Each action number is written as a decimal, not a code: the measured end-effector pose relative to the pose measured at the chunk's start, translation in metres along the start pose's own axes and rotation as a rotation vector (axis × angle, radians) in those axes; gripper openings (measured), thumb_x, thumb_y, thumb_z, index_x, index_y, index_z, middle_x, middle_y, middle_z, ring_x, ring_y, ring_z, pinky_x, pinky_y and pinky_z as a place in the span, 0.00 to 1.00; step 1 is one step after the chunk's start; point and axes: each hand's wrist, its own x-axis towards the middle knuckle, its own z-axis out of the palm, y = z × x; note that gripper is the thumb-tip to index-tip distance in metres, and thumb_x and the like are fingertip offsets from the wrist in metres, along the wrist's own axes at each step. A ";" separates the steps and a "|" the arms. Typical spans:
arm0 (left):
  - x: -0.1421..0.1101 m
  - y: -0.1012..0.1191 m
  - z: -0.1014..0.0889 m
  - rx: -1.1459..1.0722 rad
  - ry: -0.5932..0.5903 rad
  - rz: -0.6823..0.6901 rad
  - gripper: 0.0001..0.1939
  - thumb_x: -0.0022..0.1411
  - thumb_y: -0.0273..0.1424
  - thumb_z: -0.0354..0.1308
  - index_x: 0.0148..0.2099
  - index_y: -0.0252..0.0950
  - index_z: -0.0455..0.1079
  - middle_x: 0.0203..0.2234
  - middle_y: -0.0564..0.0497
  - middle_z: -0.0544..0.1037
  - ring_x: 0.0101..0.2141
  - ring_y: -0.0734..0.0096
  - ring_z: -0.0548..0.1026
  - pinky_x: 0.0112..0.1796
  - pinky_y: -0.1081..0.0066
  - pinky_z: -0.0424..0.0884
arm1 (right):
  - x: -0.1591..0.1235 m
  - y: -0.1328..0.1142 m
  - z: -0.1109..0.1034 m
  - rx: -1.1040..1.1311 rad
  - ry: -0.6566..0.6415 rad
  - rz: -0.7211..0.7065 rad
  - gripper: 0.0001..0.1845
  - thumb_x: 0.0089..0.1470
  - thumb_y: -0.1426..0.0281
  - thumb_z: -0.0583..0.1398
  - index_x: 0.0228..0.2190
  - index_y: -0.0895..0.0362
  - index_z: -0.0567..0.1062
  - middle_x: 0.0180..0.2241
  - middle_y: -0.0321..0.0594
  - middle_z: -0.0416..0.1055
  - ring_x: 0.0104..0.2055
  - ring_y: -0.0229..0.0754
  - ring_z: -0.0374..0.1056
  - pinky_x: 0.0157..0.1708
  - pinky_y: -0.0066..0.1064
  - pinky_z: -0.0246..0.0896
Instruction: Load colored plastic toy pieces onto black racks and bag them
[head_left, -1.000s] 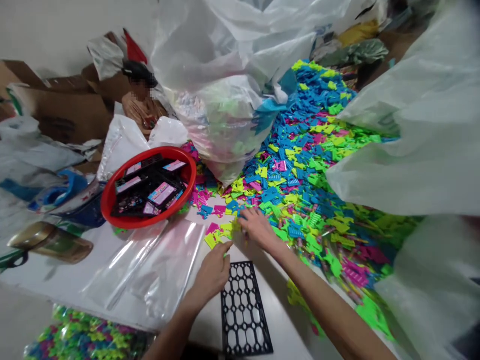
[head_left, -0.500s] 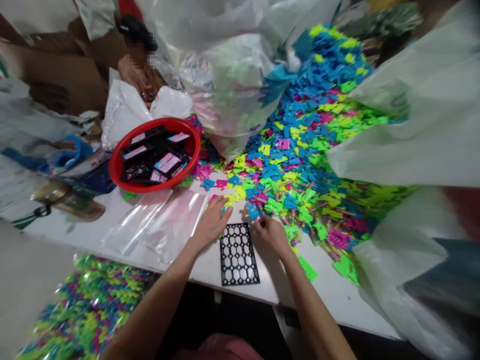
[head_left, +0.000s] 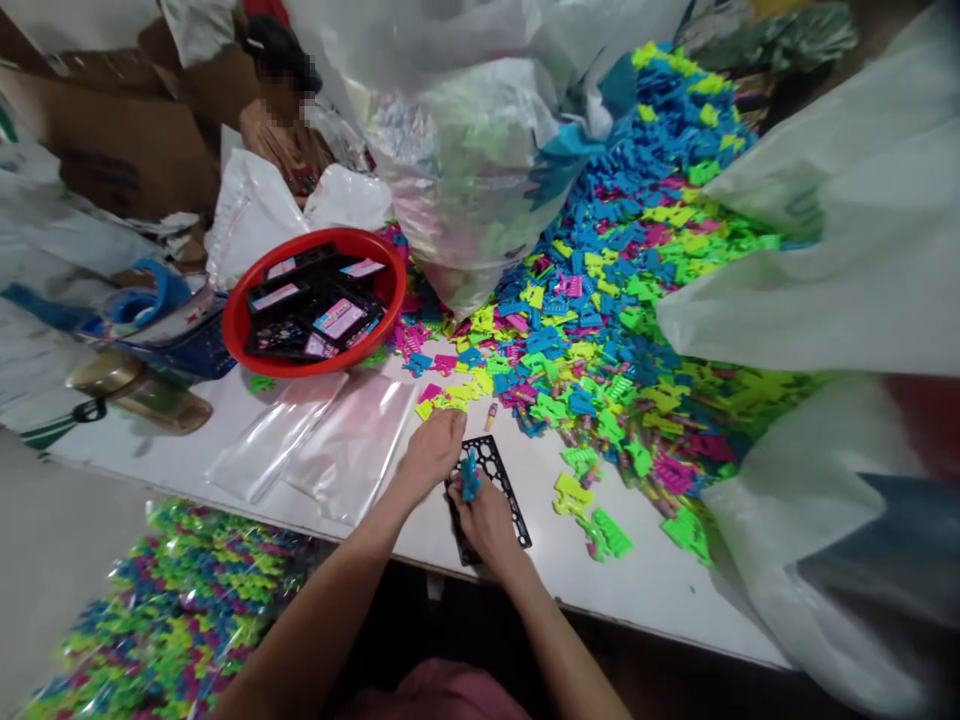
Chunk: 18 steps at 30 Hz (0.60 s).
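A black plastic grid tray [head_left: 504, 478] with rows of holes lies on the white table, partly hidden by my hands. Over it, my right hand [head_left: 487, 520] pinches a small blue plastic piece [head_left: 470, 476]. My left hand [head_left: 435, 448] rests by the tray's upper left corner, its fingers curled in; whatever they hold, if anything, is hidden. Just beyond the tray lies a small pink-and-orange stick-like piece [head_left: 490, 416]. Yellow [head_left: 572, 494] and green [head_left: 611, 534] plastic pieces sit to the right.
A large heap of colourful plastic pieces [head_left: 585, 330] spreads behind and right. Left of my hands are clear plastic bags [head_left: 349, 450], a red basin [head_left: 232, 330] of dark packaged items and a jar [head_left: 150, 392]. White sacks [head_left: 810, 290] flank the table. A person [head_left: 285, 130] sits beyond.
My right hand has moved left over the black tray, with the blue piece now in its fingers. My left hand has curled. The tray has turned slightly, and a yellow piece now lies at right.
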 end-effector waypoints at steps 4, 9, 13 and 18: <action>-0.002 -0.001 0.006 -0.046 0.064 0.002 0.23 0.67 0.39 0.42 0.55 0.30 0.66 0.52 0.39 0.72 0.54 0.58 0.68 0.55 0.59 0.63 | 0.009 -0.017 -0.002 -0.231 -0.110 0.001 0.11 0.57 0.76 0.52 0.39 0.60 0.72 0.37 0.47 0.74 0.40 0.45 0.71 0.37 0.30 0.62; 0.006 -0.003 0.010 -0.003 0.178 -0.059 0.21 0.62 0.36 0.51 0.54 0.32 0.67 0.51 0.39 0.73 0.54 0.55 0.69 0.54 0.56 0.64 | 0.059 0.000 -0.054 -0.152 -0.434 -0.139 0.12 0.55 0.75 0.56 0.42 0.59 0.74 0.37 0.41 0.76 0.37 0.40 0.71 0.36 0.26 0.62; 0.010 -0.003 0.011 -0.011 0.158 -0.054 0.20 0.63 0.32 0.49 0.54 0.29 0.67 0.51 0.38 0.73 0.53 0.56 0.69 0.55 0.57 0.64 | 0.128 0.038 -0.121 -0.496 -0.196 -0.036 0.18 0.58 0.78 0.51 0.47 0.58 0.74 0.46 0.46 0.72 0.45 0.42 0.69 0.42 0.28 0.60; 0.006 -0.005 0.005 -0.060 0.180 -0.020 0.20 0.64 0.34 0.48 0.55 0.30 0.67 0.52 0.38 0.72 0.54 0.57 0.68 0.55 0.56 0.64 | 0.180 0.056 -0.145 -0.638 -0.155 0.003 0.13 0.54 0.79 0.54 0.35 0.61 0.78 0.43 0.53 0.71 0.46 0.50 0.67 0.39 0.32 0.58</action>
